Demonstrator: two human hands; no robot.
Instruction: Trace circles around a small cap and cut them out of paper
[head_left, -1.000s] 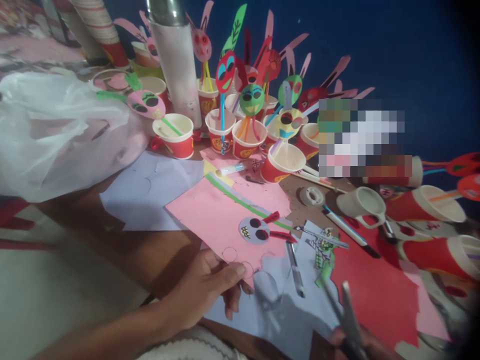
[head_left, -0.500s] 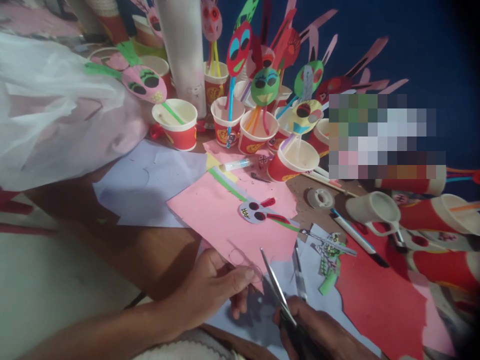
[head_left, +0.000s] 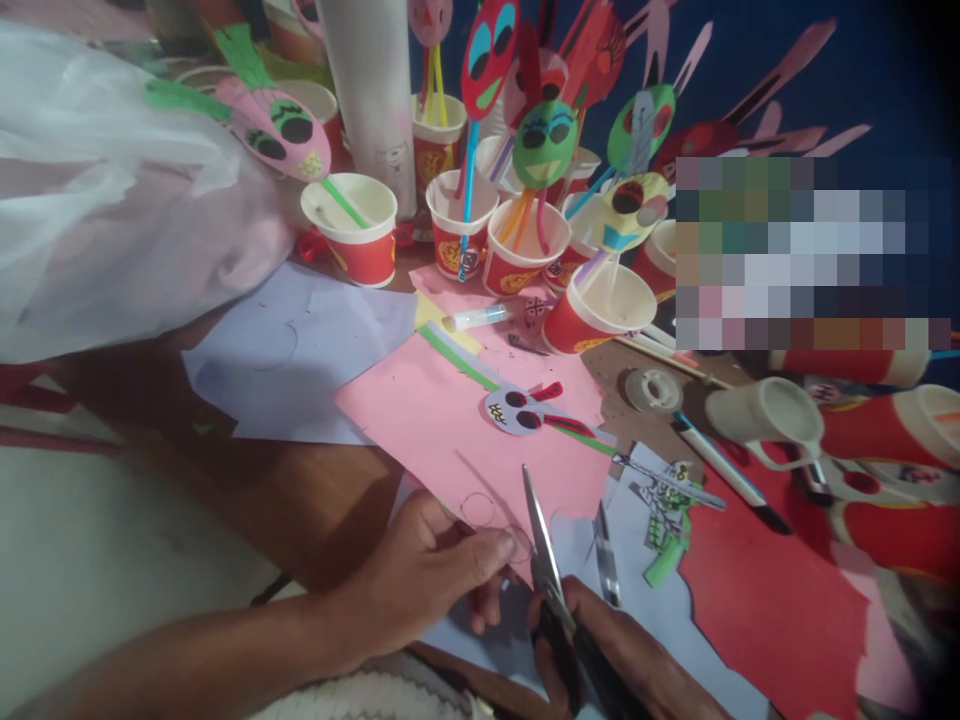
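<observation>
Scissors (head_left: 552,582) in the head view have come in from between 4 and 5 o'clock since the first frame; their one pair of blades meets the near edge of one pink sheet (head_left: 420,405), mid-view, bearing two drawn circles (head_left: 478,510) and one lilac paper face (head_left: 510,415). At 6 o'clock the left hand (head_left: 427,570) pinches the sheet, thumb uppermost; at 5, the right hand (head_left: 611,630) wraps the scissors' handles. Brown table (head_left: 322,490) beneath; dark-blue wall (head_left: 862,70) at 2 o'clock.

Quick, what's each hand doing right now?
Left hand: closed, pinching the edge of the pink paper.
Right hand: closed, holding the scissors by the handles.
</observation>
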